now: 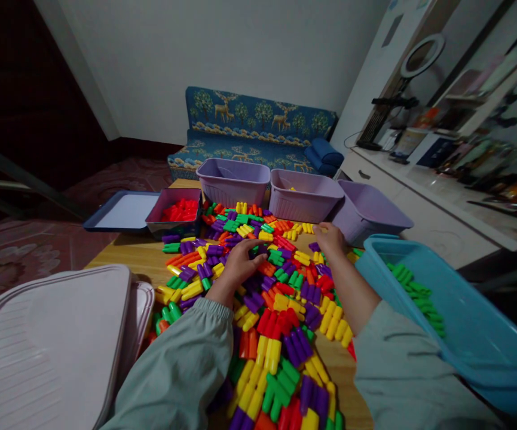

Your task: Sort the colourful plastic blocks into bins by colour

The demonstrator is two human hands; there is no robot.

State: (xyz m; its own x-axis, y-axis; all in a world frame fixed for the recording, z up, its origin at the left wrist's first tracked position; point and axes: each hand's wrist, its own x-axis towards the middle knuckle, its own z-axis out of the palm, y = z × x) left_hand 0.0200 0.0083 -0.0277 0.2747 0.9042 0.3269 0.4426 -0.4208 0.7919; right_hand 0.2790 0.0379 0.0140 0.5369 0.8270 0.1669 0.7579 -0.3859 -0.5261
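My left hand (241, 263) reaches over the middle of a wide pile of plastic finger-shaped building blocks (303, 258). Its thumb and fingers are apart, with dark purple and green blocks just beneath. My right hand (329, 237) is at the pile's far right side, near the purple bins. Its fingers are bent together beside a yellow block (307, 228); whatever they hold is hidden. The blocks are red, orange, yellow, green and purple, some joined in rows.
Three purple bins (233, 185) line the table's far edge. A blue bin (455, 298) with green blocks (419, 297) stands right. A dark box (173, 227) holds red blocks (181, 210), with a lid (124, 212) beside it. Pale lids (52, 346) lie at front left. Behind is a sofa (258, 131).
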